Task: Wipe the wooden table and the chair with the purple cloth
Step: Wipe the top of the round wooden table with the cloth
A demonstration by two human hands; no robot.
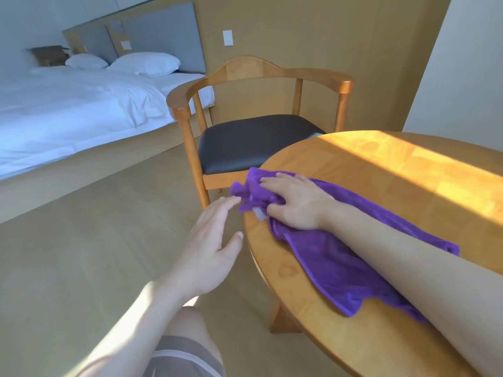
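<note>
Fingers of the right hand [292, 204] lie spread and bunch the purple cloth [334, 257], a plush, rumpled towel trailing back under the forearm along the near left edge of the round wooden table [381, 170]. The left hand [211, 251] hovers off the table's rim, fingers straight, holding nothing, fingertips near the cloth's hanging corner. Beyond stands the chair [253, 118], curved wood with a dark padded seat. Sunlight bands the tabletop; a white-sheeted bed [81, 110] lies left.
</note>
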